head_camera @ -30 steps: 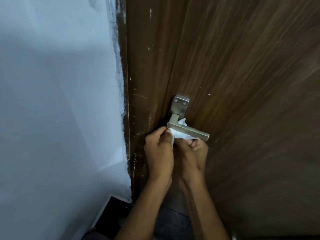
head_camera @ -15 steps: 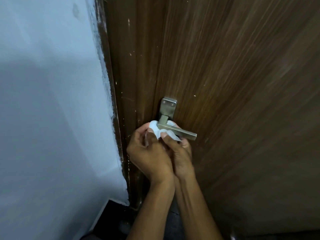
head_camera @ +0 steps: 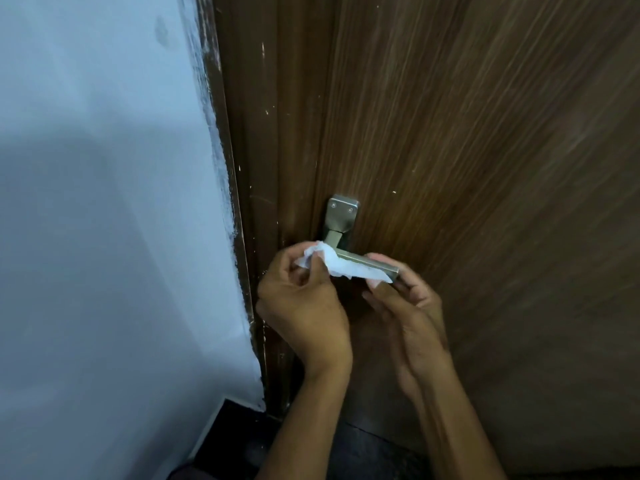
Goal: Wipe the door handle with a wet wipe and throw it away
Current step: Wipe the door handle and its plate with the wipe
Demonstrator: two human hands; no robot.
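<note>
The white wet wipe [head_camera: 341, 266] drapes under the metal door handle [head_camera: 360, 259], hiding part of the lever. The left hand [head_camera: 304, 306] pinches one end, the right hand [head_camera: 408, 306] the other beside the lever's tip. Brown wooden door [head_camera: 485, 150], paint-smeared frame [head_camera: 242, 202], pale wall [head_camera: 104, 202], dark floor [head_camera: 363, 452] below.

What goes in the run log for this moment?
stage: wiping | left hand: pinching wet wipe | right hand: pinching wipe's other end | wipe: stretched along door handle | discard: pending
</note>
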